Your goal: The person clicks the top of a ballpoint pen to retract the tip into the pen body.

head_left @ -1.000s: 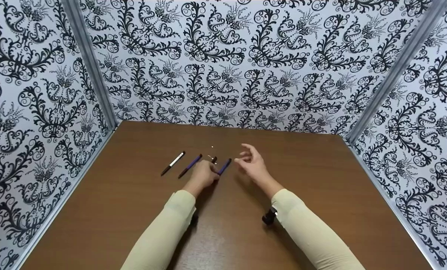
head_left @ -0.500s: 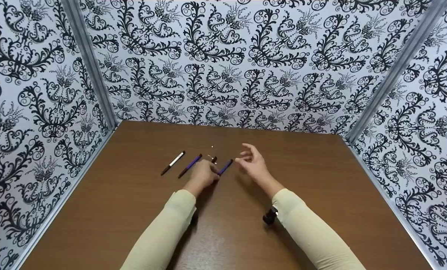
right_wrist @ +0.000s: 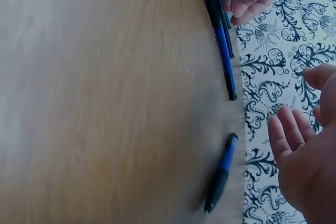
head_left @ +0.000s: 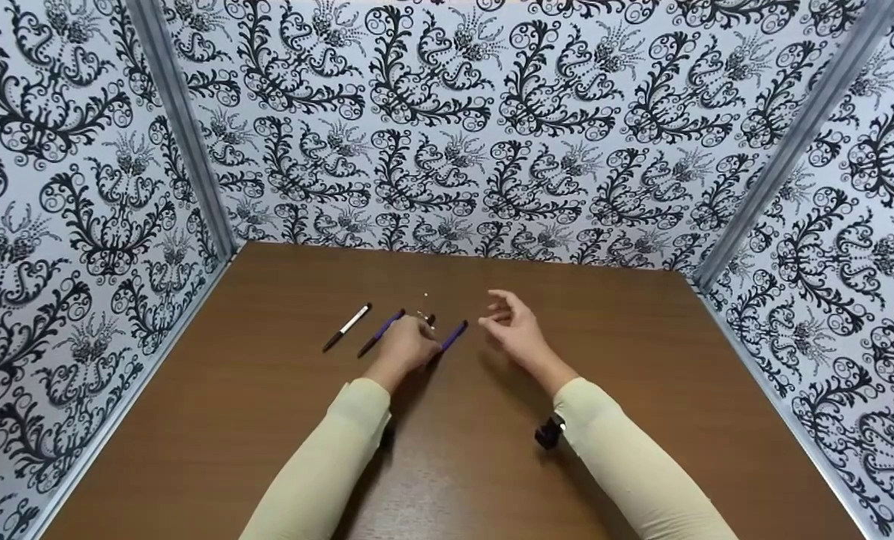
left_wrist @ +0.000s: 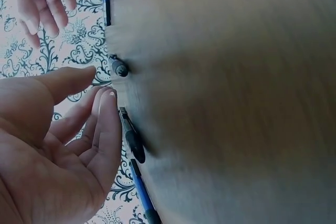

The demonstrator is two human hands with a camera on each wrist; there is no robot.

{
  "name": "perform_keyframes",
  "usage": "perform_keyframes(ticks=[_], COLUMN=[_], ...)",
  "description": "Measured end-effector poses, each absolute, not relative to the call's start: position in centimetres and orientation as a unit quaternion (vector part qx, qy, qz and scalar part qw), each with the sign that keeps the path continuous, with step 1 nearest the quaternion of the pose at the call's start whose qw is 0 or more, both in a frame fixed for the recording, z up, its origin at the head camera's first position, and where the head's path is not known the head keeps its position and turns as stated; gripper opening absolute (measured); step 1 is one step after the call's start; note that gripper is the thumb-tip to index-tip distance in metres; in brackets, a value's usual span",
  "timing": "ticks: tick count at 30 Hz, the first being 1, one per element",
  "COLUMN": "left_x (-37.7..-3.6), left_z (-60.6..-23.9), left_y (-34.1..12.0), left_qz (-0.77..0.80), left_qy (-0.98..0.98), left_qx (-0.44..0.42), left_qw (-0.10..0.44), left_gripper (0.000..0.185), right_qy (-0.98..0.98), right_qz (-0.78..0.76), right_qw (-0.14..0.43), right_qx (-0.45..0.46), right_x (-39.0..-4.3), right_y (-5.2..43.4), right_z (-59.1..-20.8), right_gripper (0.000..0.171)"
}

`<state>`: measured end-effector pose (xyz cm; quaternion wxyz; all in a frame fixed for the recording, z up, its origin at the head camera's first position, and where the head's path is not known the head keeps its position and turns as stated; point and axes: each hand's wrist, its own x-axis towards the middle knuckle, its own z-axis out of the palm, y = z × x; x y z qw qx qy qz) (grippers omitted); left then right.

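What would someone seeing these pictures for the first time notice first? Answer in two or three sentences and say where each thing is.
First come the black-and-white scroll-patterned walls closing in the brown table on three sides. Mid-table, the left hand rests among pens, a purple pen just to its left and a white pen further left. The right hand hovers open, holding nothing, right of another purple pen.

The table [head_left: 267, 420] is brown wood. The walls [head_left: 492, 112] are white with black floral scrollwork. Two pens [head_left: 454, 334] [head_left: 378, 333] are purple; a third pen [head_left: 347, 327] is white and black. The sleeves [head_left: 319, 465] are cream.
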<state>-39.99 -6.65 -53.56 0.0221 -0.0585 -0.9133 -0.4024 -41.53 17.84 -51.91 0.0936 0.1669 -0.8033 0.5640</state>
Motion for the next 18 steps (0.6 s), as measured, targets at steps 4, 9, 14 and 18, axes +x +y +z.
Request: perform_keyframes(ticks=[4, 9, 14, 18], left_x=[-39.0, -39.2, -39.5, -39.4], left_z=[-52.2, -52.1, -52.2, -52.3], left_y=[-6.5, -6.3, -6.1, -6.1], left_qz=[-0.423, -0.446, -0.483, -0.511], left_qy=[-0.904, -0.890, -0.869, -0.853], left_qx=[-0.062, -0.087, -0.101, -0.105], left_qw=[0.024, 0.033, 0.031, 0.033], left_gripper=[0.008, 0.016, 0.020, 0.020], right_qy=[-0.817, -0.829, -0.834, -0.840], right_qz=[0.536, 0.515, 0.512, 0.505], right_qw=[0.099, 0.096, 0.088, 0.077], right_qx=[0.188, 0.195, 0.188, 0.184], right_x=[-41.5, -41.1, -40.6, -40.4], right_y=[18.7, 19.6, 20.3, 20.8], right_z=[-51.6, -51.2, -51.2, -51.5], right_gripper=[0.051, 0.053, 0.053, 0.052])
